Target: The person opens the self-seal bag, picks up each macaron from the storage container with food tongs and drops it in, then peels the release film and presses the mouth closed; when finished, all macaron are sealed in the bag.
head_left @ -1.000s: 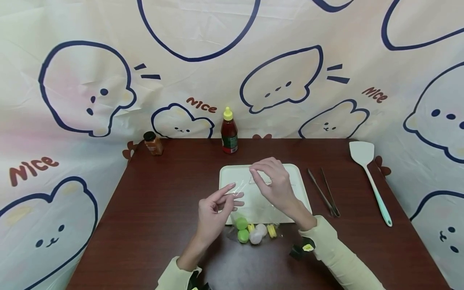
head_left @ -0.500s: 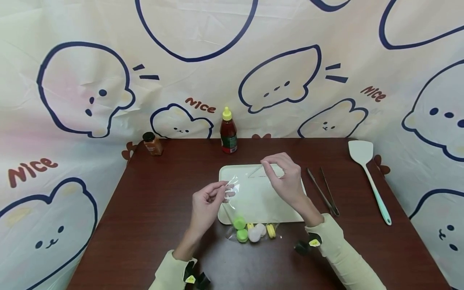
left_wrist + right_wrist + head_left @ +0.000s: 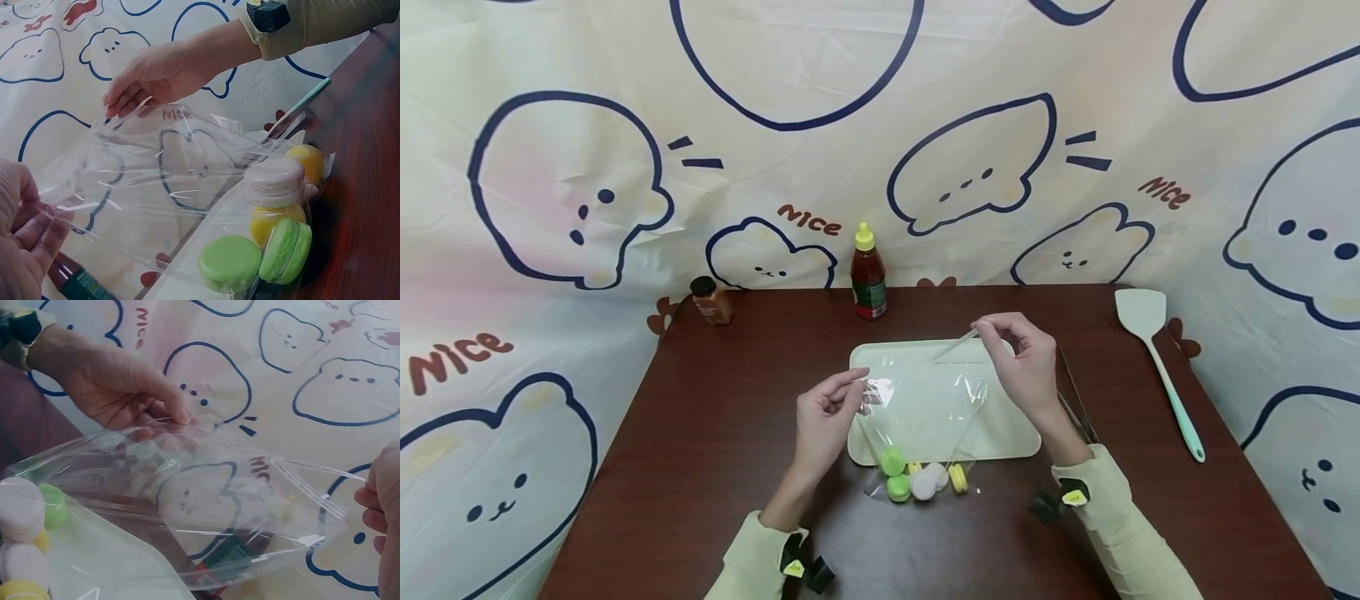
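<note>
A clear plastic bag [image 3: 131,181] stands opened out over a white tray [image 3: 1018,440]. Several macarons lie in its bottom: green [image 3: 228,262], pale [image 3: 275,178] and yellow [image 3: 958,478]. At the bag's left side, my left hand [image 3: 826,417] pinches the film between thumb and fingers. My right hand [image 3: 1028,367], over the tray's right end, pinches a thin clear strip [image 3: 325,469] between thumb and forefinger. In the right wrist view this strip runs taut to the bag's mouth edge, where fine print shows.
Metal tongs [image 3: 1075,392] lie right of the tray, partly behind my right wrist. Farther right is a white spatula [image 3: 1141,313] with a mint handle. A red sauce bottle [image 3: 868,275] and a black-capped jar [image 3: 712,302] stand along the table's back edge, before a printed cloth.
My right hand has moved rightward with the strip, and more of the strip shows. The left hand's spread fingers have come together on the bag's edge, slightly to the left. The macarons stay put.
</note>
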The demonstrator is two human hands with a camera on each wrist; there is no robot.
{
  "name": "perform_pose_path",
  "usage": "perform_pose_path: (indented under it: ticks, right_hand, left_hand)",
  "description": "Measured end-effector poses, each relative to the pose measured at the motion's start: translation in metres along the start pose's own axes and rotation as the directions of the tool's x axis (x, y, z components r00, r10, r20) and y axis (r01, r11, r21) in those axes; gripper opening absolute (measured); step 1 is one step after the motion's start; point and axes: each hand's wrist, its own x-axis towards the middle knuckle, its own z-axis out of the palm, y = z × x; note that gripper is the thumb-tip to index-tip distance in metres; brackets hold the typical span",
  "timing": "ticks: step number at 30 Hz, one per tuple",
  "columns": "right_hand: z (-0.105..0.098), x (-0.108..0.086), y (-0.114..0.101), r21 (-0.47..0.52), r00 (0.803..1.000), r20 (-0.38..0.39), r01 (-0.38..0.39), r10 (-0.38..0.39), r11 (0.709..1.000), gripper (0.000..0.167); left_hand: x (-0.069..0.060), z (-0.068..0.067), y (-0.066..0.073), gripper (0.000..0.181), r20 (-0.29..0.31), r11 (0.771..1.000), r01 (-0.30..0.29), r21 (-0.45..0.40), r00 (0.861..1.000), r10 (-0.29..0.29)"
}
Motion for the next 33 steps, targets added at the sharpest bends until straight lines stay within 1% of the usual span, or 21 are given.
perform_pose_path:
  ticks: [2, 4, 9, 12, 16, 21, 25, 31, 33]
  right_hand:
    - [-0.004, 0.0, 0.0, 0.016, 1.0, -0.018, -0.018, 0.018, 1.0, 0.009]
    - [-0.01, 0.0, 0.001, 0.005, 0.999, -0.043, -0.026, 0.026, 1.0, 0.01]
    - [-0.025, 0.001, 0.003, 0.015, 0.993, -0.11, -0.04, 0.041, 0.999, 0.008]
    - [-0.036, 0.002, 0.003, 0.045, 0.987, -0.151, -0.053, 0.059, 0.998, 0.007]
    - [-0.049, 0.003, 0.003, 0.086, 0.975, -0.204, -0.068, 0.085, 0.994, 0.013]
    - [-0.065, 0.002, 0.003, 0.108, 0.965, -0.25, -0.057, 0.082, 0.993, 0.016]
    - [-0.077, 0.001, 0.003, 0.098, 0.954, -0.294, -0.039, 0.067, 0.994, 0.02]
    - [-0.101, -0.001, 0.007, 0.004, 0.925, -0.377, -0.051, 0.049, 0.999, 0.024]
    - [-0.11, -0.002, 0.01, -0.016, 0.913, -0.405, -0.066, 0.054, 0.998, 0.024]
  left_hand:
    - [0.001, 0.0, 0.0, 0.019, -0.002, 1.0, 0.0, -0.014, 1.0, 0.0]
    - [0.001, 0.001, 0.0, 0.019, 0.0, 1.0, 0.003, -0.027, 1.0, -0.003]
    - [0.003, 0.002, 0.0, 0.02, -0.001, 0.999, 0.003, -0.032, 1.0, -0.003]
    - [0.004, 0.002, 0.0, 0.02, 0.006, 0.999, 0.01, -0.047, 1.0, -0.009]
    - [0.004, 0.002, 0.0, 0.02, 0.026, 0.996, 0.021, -0.081, 0.999, -0.019]
    - [0.004, 0.001, 0.0, 0.02, 0.033, 0.998, 0.019, -0.058, 0.999, -0.017]
    - [0.003, 0.001, 0.001, 0.021, 0.037, 0.999, 0.02, -0.051, 0.999, -0.018]
    - [0.002, 0.002, 0.0, 0.024, 0.035, 0.998, 0.036, -0.058, 0.999, -0.034]
    - [0.001, 0.001, 0.0, 0.024, 0.033, 0.998, 0.038, -0.055, 0.999, -0.036]
